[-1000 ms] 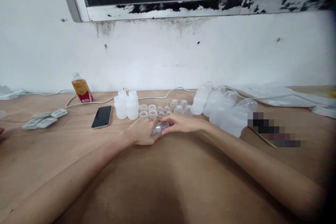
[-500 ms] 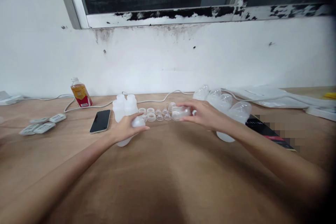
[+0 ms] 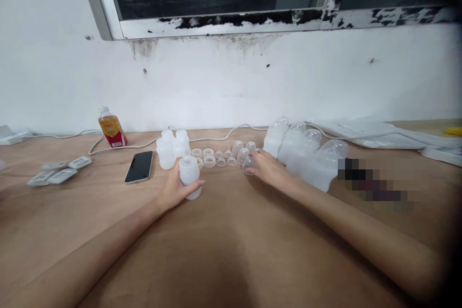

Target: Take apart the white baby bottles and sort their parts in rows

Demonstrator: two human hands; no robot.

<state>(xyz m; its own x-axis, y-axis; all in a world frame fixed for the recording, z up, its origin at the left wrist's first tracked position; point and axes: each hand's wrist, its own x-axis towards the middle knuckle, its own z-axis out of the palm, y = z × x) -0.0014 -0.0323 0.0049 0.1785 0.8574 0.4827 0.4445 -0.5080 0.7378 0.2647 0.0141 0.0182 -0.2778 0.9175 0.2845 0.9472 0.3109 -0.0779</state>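
Note:
My left hand (image 3: 175, 187) is wrapped round a white, translucent baby bottle (image 3: 190, 178) with a nipple on top, held nearly upright. My right hand (image 3: 269, 168) has its fingers closed at the side of a clear dome cap (image 3: 249, 165), the front one of a small cluster. Between the hands lie several collar rings (image 3: 208, 160) and several small clear nipples (image 3: 221, 161). Behind the left hand stand several translucent white bottles (image 3: 166, 151). Beyond my right forearm are several bottles with clear dome caps (image 3: 306, 154), partly hidden by it.
A phone (image 3: 139, 167) lies left of the bottles, with several small white labelled packs (image 3: 61, 175) farther left. A drink bottle (image 3: 112, 129) stands by the wall. A white cable (image 3: 231, 131) runs along the back, and plastic bags (image 3: 361, 134) lie at the back right.
The bottle in my left hand has turned from tilted to nearly upright. My right hand has moved slightly right and down, with its fingers now at the front dome cap.

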